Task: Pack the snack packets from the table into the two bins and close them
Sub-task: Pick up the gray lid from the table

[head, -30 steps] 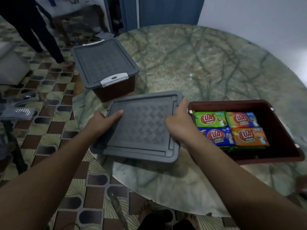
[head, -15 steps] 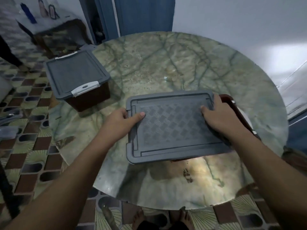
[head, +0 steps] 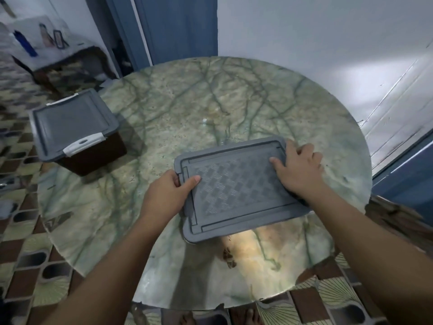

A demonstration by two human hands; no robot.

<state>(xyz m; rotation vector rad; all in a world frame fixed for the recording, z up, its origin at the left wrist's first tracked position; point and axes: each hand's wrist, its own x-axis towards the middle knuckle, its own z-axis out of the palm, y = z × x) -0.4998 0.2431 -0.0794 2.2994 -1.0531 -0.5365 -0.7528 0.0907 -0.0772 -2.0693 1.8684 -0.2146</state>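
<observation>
Now the grey lid sits over the second bin, hiding it, near the front right of the round marble worktop. It looks like stiff, light moulded plastic with a ribbed top, best taken by its short edges. The left hand grips the left edge, thumb on top and fingers curled under; the right hand presses the far right corner with fingers spread and bent. Well apart at the worktop's left edge stands the other bin, lidded, its white latch facing forward.
</observation>
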